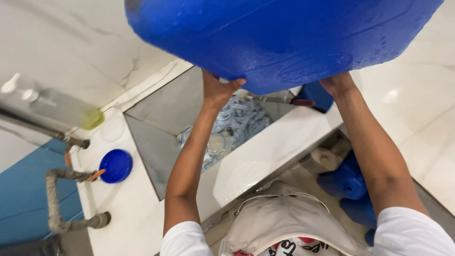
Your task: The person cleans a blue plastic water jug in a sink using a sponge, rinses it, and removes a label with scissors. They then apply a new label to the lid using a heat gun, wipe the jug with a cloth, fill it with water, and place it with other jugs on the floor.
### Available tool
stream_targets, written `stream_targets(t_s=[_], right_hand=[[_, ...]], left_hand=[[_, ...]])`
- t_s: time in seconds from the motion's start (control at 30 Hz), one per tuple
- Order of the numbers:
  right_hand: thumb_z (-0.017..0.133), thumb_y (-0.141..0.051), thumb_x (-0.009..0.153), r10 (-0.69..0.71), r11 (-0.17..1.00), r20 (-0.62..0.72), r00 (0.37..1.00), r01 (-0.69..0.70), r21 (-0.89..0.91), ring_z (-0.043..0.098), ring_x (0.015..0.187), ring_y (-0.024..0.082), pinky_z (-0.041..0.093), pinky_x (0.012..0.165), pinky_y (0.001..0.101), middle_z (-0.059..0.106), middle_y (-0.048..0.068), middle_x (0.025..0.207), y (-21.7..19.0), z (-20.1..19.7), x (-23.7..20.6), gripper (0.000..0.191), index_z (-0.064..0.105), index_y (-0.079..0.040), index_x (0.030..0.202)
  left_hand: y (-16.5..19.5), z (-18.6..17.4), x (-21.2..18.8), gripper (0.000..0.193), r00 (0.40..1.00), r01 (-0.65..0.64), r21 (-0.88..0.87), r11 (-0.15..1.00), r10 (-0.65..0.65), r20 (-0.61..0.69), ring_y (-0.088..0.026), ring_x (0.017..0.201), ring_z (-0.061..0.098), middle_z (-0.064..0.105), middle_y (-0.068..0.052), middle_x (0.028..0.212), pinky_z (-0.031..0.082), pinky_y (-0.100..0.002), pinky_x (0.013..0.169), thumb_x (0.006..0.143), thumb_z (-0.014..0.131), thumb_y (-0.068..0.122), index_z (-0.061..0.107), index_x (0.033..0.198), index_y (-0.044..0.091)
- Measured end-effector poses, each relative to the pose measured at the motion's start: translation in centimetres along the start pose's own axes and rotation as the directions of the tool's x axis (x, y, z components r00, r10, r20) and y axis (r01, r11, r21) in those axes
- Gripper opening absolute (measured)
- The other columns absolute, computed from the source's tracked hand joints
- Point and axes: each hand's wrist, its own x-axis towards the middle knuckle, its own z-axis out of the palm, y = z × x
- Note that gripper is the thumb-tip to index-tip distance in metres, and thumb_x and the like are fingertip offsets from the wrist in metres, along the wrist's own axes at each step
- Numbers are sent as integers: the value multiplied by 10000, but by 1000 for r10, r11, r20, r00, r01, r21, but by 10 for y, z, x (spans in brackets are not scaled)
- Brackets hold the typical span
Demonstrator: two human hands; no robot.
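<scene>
A large wet blue plastic container (279,38) is lifted high and fills the top of the view. My left hand (217,90) grips its lower edge from beneath, thumb against the plastic. On the other side my right hand (337,84) presses up against its underside. Below the container lies a steel sink (161,123) holding patterned blue-and-white cloth (241,121) and a clear glass item (215,143).
A round blue lid (116,166) lies on the white counter (128,213) left of the sink. A soap dispenser bottle (61,106) and a metal tap pipe (54,199) stand at the left. More blue containers (348,182) sit on the floor at the right.
</scene>
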Motion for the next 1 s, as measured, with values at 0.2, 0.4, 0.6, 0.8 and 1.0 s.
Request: stream_targets(t_s=[0.2, 0.4, 0.6, 0.8, 1.0], right_hand=[[659, -246, 1019, -17, 999, -57, 998, 20, 50, 687, 1133, 168, 582, 1019, 335, 700, 57, 1184, -14, -49, -18, 295, 631, -56, 1243], [682, -201, 1026, -58, 998, 5, 998, 58, 11, 678, 1176, 165, 567, 1064, 321, 685, 51, 1233, -44, -94, -21, 315, 596, -61, 1295], [675, -167, 1013, -156, 982, -176, 972, 133, -136, 659, 1175, 193, 564, 1062, 338, 676, 75, 1277, -131, -140, -38, 427, 514, -51, 1391], [732, -146, 1075, -323, 786, 342, 882, 452, -421, 618, 1095, 180, 524, 1015, 348, 645, 82, 1176, -273, -131, -87, 276, 571, -24, 1262], [681, -187, 1085, -207, 618, 399, 893, 435, -655, 637, 1012, 173, 546, 940, 341, 656, 82, 1109, -350, -115, -88, 213, 609, -26, 1204]], left_hand=[[17, 58, 21, 1100, 995, -8, 130, 991, -5, 102, -284, 1310, 608, 550, -188, 1392, 557, -414, 1123, 708, 1016, 275, 283, 1480, -3], [-12, 99, 11, 1178, 997, 24, -13, 1000, -23, 79, -293, 1324, 561, 491, -199, 1421, 521, -414, 1128, 734, 1001, 273, 156, 1513, 13], [-56, 150, 5, 1160, 998, -34, -239, 970, 19, -63, -267, 1374, 465, 371, -123, 1519, 459, -422, 1140, 859, 876, 402, 54, 1607, 72], [-68, 248, 1, 1082, 910, 388, -800, 458, -327, 255, -334, 1235, 502, 389, -189, 1477, 497, -481, 962, 951, 638, 726, 166, 1626, 25], [-25, 358, -28, 1209, 632, 632, -775, -9, -574, 521, -507, 1353, 412, 203, -309, 1594, 434, -615, 1105, 814, 494, 849, 56, 1596, 37]])
